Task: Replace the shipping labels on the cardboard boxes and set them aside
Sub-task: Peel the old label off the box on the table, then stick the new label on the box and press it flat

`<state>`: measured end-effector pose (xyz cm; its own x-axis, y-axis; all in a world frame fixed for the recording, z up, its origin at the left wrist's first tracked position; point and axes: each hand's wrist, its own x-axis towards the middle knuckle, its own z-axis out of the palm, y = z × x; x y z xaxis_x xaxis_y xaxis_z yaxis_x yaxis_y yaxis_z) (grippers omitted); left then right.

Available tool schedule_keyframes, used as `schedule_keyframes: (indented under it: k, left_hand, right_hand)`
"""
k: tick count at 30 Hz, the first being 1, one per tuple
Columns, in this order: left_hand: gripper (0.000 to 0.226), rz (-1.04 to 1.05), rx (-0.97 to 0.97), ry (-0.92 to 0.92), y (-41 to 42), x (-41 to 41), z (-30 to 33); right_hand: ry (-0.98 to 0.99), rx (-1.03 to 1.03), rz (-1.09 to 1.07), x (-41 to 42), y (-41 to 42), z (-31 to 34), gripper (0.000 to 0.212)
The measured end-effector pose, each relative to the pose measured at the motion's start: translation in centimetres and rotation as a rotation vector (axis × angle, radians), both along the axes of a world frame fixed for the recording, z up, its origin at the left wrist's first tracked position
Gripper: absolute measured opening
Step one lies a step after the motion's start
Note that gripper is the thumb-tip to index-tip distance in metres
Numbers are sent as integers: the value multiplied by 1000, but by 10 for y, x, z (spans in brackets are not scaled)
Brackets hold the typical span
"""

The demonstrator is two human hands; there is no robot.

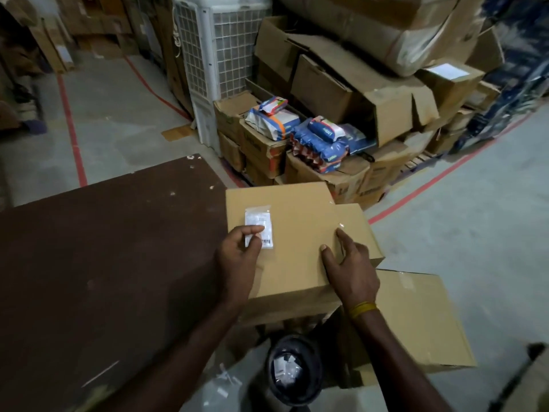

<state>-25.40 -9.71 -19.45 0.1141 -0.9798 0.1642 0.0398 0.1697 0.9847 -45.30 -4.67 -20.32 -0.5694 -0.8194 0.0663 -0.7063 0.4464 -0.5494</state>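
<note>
Two hands work a shipping label on a cardboard box beside a dark table.

The left hand [237,248] pinches the white label [259,230] on the box [300,233]; the right hand [350,269] rests flat, fingers relaxed. A second box [421,316] sits just right, a black bin [294,370] below, stacked cartons [341,84] behind. Label print is unreadable.

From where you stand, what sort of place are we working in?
Most likely a warehouse or stockroom. Worn cardboard cartons are stacked high against the back, packaged goods lie on top of some, and red lane lines mark the concrete floor. The box being labelled fits a shipping area.
</note>
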Motion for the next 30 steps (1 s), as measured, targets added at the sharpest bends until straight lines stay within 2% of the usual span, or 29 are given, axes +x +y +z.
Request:
schedule_keyframes:
  k: [5,9,17,20,22,27,30]
  left_hand:
    - [20,-32,-44,-78,-58,-109,11]
    - [23,-93,25,-122,-101,-175,3]
    - [21,-163,162,-75,-159,-250,-19]
    - [20,-161,219,-18,-167,-257,-22]
    - [22,-151,236,25,-161,-256,-19]
    - [34,-120,221,51,-114,-236,-18]
    - [40,-72,220,34,-70,-218,-25]
  right_hand:
    - [21,-52,-64,-107,-47,15,61]
    - [38,-41,-89,-172,-80,12,60]
    - [10,7,-90,-250,-128,-21,55]
    - [16,-5,-100,-260,-136,-27,53]
    - [32,-85,-108,-258,-134,-28,49]
    - [7,-507,-127,-205,-93,-33,35]
    - [-171,-585,19,-157,-54,-50,31]
